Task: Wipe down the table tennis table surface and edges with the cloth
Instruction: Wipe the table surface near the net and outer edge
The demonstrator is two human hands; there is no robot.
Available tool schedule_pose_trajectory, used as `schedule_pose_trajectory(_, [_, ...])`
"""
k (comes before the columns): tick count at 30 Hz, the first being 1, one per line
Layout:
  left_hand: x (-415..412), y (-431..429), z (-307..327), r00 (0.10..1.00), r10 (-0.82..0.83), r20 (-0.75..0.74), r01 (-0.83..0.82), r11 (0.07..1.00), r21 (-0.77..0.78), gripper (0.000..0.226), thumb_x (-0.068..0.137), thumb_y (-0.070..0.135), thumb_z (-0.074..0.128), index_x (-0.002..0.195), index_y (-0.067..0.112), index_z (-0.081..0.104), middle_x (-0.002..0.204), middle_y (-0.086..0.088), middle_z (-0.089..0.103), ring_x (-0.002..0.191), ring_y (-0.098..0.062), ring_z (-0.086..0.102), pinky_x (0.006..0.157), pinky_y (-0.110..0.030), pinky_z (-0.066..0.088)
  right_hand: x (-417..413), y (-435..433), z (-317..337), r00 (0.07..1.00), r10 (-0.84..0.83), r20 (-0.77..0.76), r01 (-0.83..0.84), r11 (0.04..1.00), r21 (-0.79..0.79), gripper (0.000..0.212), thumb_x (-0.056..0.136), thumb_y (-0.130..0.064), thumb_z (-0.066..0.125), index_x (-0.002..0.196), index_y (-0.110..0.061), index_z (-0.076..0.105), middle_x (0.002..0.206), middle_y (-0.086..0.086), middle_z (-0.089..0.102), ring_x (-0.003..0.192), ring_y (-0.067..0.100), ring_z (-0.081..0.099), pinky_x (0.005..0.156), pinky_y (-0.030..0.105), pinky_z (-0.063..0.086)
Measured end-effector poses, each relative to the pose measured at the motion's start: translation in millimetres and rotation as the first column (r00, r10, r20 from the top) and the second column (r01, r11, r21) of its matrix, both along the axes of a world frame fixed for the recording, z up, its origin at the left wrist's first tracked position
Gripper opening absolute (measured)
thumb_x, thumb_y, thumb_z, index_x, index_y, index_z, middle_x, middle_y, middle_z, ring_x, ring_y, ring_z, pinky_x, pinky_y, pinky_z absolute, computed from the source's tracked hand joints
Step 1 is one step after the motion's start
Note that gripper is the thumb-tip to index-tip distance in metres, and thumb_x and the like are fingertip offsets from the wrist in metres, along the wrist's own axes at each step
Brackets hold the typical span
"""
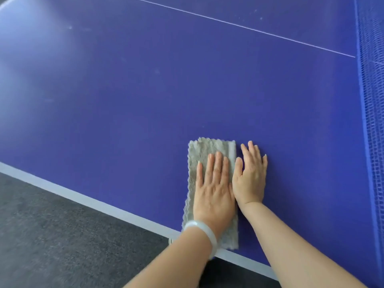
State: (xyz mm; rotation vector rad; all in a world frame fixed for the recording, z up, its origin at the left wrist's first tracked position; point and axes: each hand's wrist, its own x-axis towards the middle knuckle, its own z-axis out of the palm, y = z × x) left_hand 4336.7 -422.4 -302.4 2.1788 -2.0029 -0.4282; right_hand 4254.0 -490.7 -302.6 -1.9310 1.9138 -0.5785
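Observation:
A grey-green folded cloth [204,151] lies flat on the blue table tennis table [145,96], reaching from the white near edge line [87,199] inward. My left hand [214,188], with a pale bangle on its wrist, presses flat on the cloth with straight fingers. My right hand [250,175] lies flat on the bare table surface just right of the cloth, its thumb beside the cloth's edge.
The blue net [372,121] runs along the right side. A thin white centre line [239,26] crosses the far surface, which shows faint smudges and specks. Dark grey carpet floor [52,235] lies beyond the table's near edge at lower left.

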Motion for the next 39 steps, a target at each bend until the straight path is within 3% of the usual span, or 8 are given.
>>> schedule_pose_trajectory(5, [24.4, 51.6, -1.5, 0.973, -0.231, -0.029, 0.226, 0.968, -0.111, 0.058, 0.103, 0.033, 0.028, 0.158, 0.018, 0.014, 0.166, 0.001, 0.007, 0.152, -0.017, 0.001, 0.121, -0.045, 0.012, -6.9, 3.5, -4.9, 0.980, 0.101, -0.170, -0.102, 0.995, 0.003, 0.053, 0.100, -0.024, 0.048, 0.149, -0.006, 0.039, 0.160, 0.012, 0.028, 0.151, 0.025, 0.019, 0.124, 0.047, 0.006])
schedule_pose_trajectory(10, [131.5, 39.6, 0.4, 0.990, 0.127, 0.056, -0.123, 0.990, -0.061, 0.059, 0.100, 0.036, 0.022, 0.157, 0.025, 0.017, 0.165, 0.005, 0.009, 0.152, -0.013, 0.001, 0.124, -0.043, 0.004, 2.7, 4.5, -6.3, 0.925, 0.122, -0.359, -0.120, 0.992, 0.028, 0.064, 0.097, -0.038, 0.050, 0.148, -0.002, 0.036, 0.159, 0.018, 0.028, 0.149, 0.033, 0.021, 0.122, 0.054, 0.012])
schedule_pose_trajectory(14, [119.4, 23.6, -1.0, 0.927, 0.369, 0.070, -0.369, 0.929, -0.024, 0.063, 0.099, 0.035, 0.017, 0.158, 0.021, 0.002, 0.165, 0.001, -0.003, 0.151, -0.017, -0.011, 0.123, -0.044, -0.005, 8.5, 4.5, -6.8, 0.902, 0.096, -0.421, -0.093, 0.995, 0.028, 0.063, 0.098, -0.040, 0.045, 0.147, -0.001, 0.037, 0.157, 0.021, 0.030, 0.148, 0.036, 0.024, 0.121, 0.057, 0.015])
schedule_pose_trajectory(21, [87.1, 41.0, 0.6, 0.965, -0.262, 0.030, 0.263, 0.963, -0.049, 0.058, 0.102, 0.038, 0.028, 0.158, 0.026, 0.016, 0.165, 0.006, 0.006, 0.152, -0.014, -0.002, 0.123, -0.042, 0.001, 3.7, 4.4, -8.3, 0.881, 0.158, -0.446, -0.154, 0.987, 0.046, 0.072, 0.094, -0.040, 0.052, 0.150, 0.001, 0.031, 0.161, 0.019, 0.023, 0.150, 0.035, 0.017, 0.121, 0.057, 0.011])
schedule_pose_trajectory(27, [217.8, 26.9, 3.4, 0.991, 0.049, 0.124, -0.046, 0.999, -0.029, 0.060, 0.100, 0.043, 0.019, 0.157, 0.030, 0.011, 0.164, 0.009, 0.006, 0.151, -0.011, -0.005, 0.124, -0.038, -0.002, 9.5, 7.9, -3.5, 0.825, 0.230, -0.517, -0.238, 0.970, 0.051, 0.078, 0.096, -0.051, 0.018, 0.154, 0.000, 0.024, 0.162, 0.017, 0.021, 0.151, 0.030, 0.016, 0.121, 0.058, 0.010])
schedule_pose_trajectory(31, [214.8, 23.3, -1.6, 0.992, 0.083, 0.093, -0.081, 0.996, -0.020, 0.060, 0.100, 0.040, 0.023, 0.158, 0.029, 0.012, 0.165, 0.009, 0.007, 0.152, -0.012, -0.002, 0.123, -0.041, 0.002, 8.4, 10.6, -1.9, 0.777, 0.354, -0.520, -0.387, 0.921, 0.047, 0.061, 0.099, -0.032, 0.020, 0.152, -0.003, 0.031, 0.161, 0.015, 0.025, 0.150, 0.031, 0.022, 0.120, 0.057, 0.020])
schedule_pose_trajectory(34, [217.1, 25.0, -3.5, 0.992, 0.080, 0.093, -0.078, 0.997, -0.028, 0.060, 0.100, 0.041, 0.024, 0.158, 0.029, 0.012, 0.165, 0.010, 0.006, 0.152, -0.011, -0.004, 0.123, -0.040, 0.001, 12.4, 12.4, -3.7, 0.730, 0.449, -0.516, -0.533, 0.846, -0.018, 0.060, 0.090, -0.002, 0.051, 0.148, 0.001, 0.038, 0.157, 0.019, 0.032, 0.146, 0.033, 0.031, 0.118, 0.053, 0.028])
schedule_pose_trajectory(39, [218.3, 24.3, -0.8, 0.995, 0.069, 0.067, -0.068, 0.997, -0.023, 0.060, 0.099, 0.040, 0.025, 0.158, 0.028, 0.015, 0.165, 0.008, 0.009, 0.152, -0.013, 0.000, 0.123, -0.041, 0.003, 68.9, 13.0, 3.4, 0.877, 0.336, -0.344, -0.349, 0.937, 0.026, 0.065, 0.092, -0.005, 0.055, 0.152, 0.001, 0.029, 0.161, 0.016, 0.023, 0.151, 0.028, 0.019, 0.123, 0.046, 0.016])
